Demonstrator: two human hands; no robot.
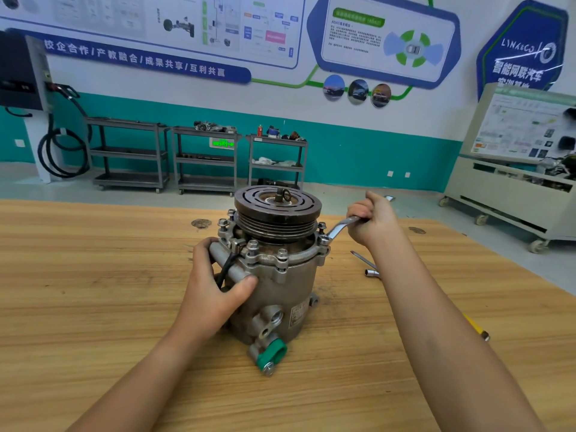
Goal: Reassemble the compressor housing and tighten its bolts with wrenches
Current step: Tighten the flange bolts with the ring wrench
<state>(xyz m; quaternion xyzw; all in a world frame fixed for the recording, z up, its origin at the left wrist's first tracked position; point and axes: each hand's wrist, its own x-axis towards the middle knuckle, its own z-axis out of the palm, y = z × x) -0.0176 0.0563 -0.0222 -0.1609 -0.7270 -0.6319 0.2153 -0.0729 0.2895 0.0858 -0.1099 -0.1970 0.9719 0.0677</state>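
Note:
A grey metal compressor (pixel 280 294) stands upright on the wooden table (pixel 93 291), its dark grooved pulley (pixel 277 208) on top. Several bolts (pixel 282 255) stand around the housing flange below the pulley. My left hand (pixel 215 288) grips the housing's left side, fingers wrapped over a grey tube and a black cable. My right hand (pixel 372 221) holds the handle of a chrome wrench (pixel 339 227), whose ring end sits on a bolt at the flange's right edge. A green cap (pixel 272 353) covers a port at the compressor's base.
A socket wrench (pixel 369 268) lies on the table behind my right forearm. A yellow-handled tool (pixel 477 327) peeks out to the right of that arm. Grey shelf carts (pixel 205 160) and a training cabinet (pixel 514 182) stand on the floor beyond the table.

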